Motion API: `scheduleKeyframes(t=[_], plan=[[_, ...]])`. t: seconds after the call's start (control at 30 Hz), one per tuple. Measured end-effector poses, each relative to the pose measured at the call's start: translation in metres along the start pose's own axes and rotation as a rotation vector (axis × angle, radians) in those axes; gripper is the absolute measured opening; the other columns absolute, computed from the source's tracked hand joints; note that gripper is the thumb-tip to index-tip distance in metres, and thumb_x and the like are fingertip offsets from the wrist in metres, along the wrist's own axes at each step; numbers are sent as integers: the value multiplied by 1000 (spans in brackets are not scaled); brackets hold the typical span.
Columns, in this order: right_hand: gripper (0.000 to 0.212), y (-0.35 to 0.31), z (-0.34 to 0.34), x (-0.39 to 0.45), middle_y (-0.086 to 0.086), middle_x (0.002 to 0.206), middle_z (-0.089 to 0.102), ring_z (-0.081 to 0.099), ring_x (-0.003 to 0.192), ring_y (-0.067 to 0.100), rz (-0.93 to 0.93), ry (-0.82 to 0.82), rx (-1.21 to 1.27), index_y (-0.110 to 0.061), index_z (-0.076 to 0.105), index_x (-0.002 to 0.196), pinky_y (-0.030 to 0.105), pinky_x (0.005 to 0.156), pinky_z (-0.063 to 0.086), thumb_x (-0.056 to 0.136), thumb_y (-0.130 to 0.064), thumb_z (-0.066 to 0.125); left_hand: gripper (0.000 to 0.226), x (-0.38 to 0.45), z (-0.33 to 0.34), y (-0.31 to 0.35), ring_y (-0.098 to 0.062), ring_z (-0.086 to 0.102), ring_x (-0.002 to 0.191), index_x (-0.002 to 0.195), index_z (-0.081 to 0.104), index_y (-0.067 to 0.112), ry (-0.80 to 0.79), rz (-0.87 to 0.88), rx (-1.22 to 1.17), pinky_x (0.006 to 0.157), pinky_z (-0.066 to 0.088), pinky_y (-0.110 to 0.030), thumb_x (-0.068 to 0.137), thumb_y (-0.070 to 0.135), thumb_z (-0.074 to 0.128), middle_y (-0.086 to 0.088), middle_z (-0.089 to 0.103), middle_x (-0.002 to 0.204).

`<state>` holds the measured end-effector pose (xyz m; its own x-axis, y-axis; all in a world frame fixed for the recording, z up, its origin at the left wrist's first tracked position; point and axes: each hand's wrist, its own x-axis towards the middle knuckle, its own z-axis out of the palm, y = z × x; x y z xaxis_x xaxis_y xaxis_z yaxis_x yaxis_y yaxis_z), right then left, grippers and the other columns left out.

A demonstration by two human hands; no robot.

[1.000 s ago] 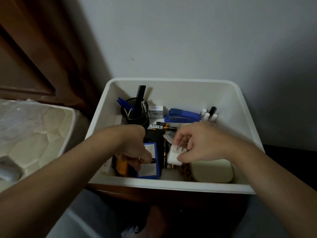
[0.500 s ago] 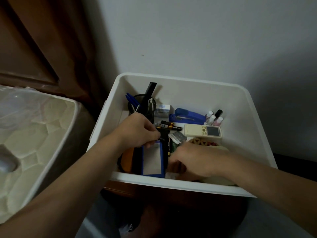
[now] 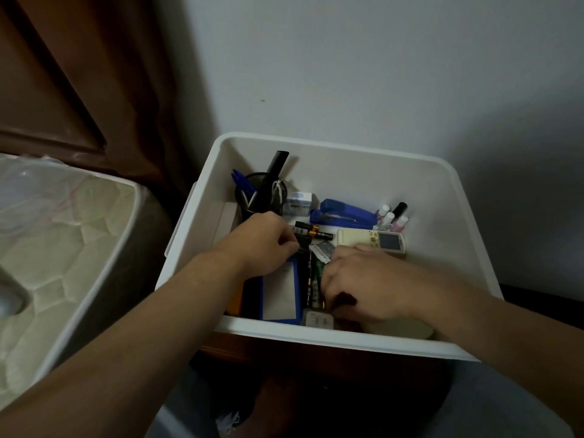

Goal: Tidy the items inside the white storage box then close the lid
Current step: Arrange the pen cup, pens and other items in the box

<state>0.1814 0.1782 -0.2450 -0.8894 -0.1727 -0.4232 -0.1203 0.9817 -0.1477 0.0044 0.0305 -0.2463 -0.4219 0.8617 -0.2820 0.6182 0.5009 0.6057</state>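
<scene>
The white storage box (image 3: 331, 340) stands open against the wall, with no lid in view. My left hand (image 3: 264, 245) is inside it, and its curled fingers pinch the top of a blue-framed card holder (image 3: 281, 297) that stands on edge. My right hand (image 3: 360, 279) reaches down beside several upright batteries (image 3: 311, 289). Its fingers are curled among the items and hide what they hold. Behind the hands lie a cream remote control (image 3: 373, 239), a blue stapler (image 3: 344, 213), loose batteries (image 3: 316, 233), small bottles (image 3: 393, 216) and a black pen cup (image 3: 262, 199).
An orange item (image 3: 235, 303) stands at the box's front left, a white charger (image 3: 319, 320) and a cream rounded case (image 3: 399, 330) at the front. A quilted pale surface with a white edge (image 3: 63, 248) lies to the left. Brown wood panelling (image 3: 63, 74) rises behind it.
My left hand moved up to the blue holder's top edge and stood it on edge. My right hand dropped lower towards the front, uncovering the remote control.
</scene>
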Motion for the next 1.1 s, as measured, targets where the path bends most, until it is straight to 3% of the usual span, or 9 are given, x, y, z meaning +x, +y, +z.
scheduleKeyframes(t=[0.27,0.37,0.43,0.53,0.6,0.77,0.83,0.97,1.1], plan=[[24,-7,-1,1,-16,118,68,52,112,7,12,-29,41,-33,76,115,36,100,50,103,-44,58,20,-2,-1,2,-4,63,93,115,76,22,-1,-33,-24,79,48,-23,104,26,60,7,71,105],[9,3,-14,8,-22,98,68,62,91,-4,243,227,348,-36,75,95,27,87,55,98,-36,67,19,1,-1,3,-8,63,93,116,73,21,35,-75,-48,75,49,-24,106,24,57,4,69,105],[8,14,-24,17,-22,99,67,61,86,-5,414,344,431,-39,72,98,22,78,54,95,-32,73,17,4,0,1,-10,62,90,114,70,20,45,-120,-40,66,45,-22,106,23,55,2,67,102],[47,23,-31,38,-9,121,68,65,105,11,543,218,417,-30,65,131,32,90,57,87,-41,78,18,8,1,-3,-16,62,91,116,69,13,-17,-186,16,61,42,-21,106,16,54,-4,66,106],[63,19,-30,50,-4,125,66,65,112,19,558,123,333,-28,61,137,42,93,59,80,-44,81,19,10,2,-7,-16,58,91,117,68,11,-74,-192,77,70,44,-22,103,9,56,-5,64,109],[38,14,-18,61,-3,100,68,67,89,19,564,78,281,-21,68,118,41,80,63,84,-35,77,31,14,3,-9,-14,51,80,77,47,24,-74,-204,144,75,42,-27,100,3,51,-1,55,94],[26,16,-16,61,0,96,70,68,87,20,577,134,276,-18,72,117,37,80,62,91,-22,71,33,16,3,-9,-15,53,80,77,45,25,-63,-207,132,75,43,-29,99,2,51,-1,56,92],[37,21,-22,57,5,121,72,71,106,24,646,193,367,-21,74,127,35,95,59,97,-2,63,27,15,4,-8,-16,52,82,81,46,21,-70,-176,157,77,44,-30,101,2,48,-4,57,98],[28,28,-42,36,-8,101,75,70,89,4,670,468,632,-27,80,108,22,81,59,97,-3,70,19,12,2,-3,-22,57,86,87,49,18,34,-166,189,74,41,-31,105,13,45,-5,58,95]])
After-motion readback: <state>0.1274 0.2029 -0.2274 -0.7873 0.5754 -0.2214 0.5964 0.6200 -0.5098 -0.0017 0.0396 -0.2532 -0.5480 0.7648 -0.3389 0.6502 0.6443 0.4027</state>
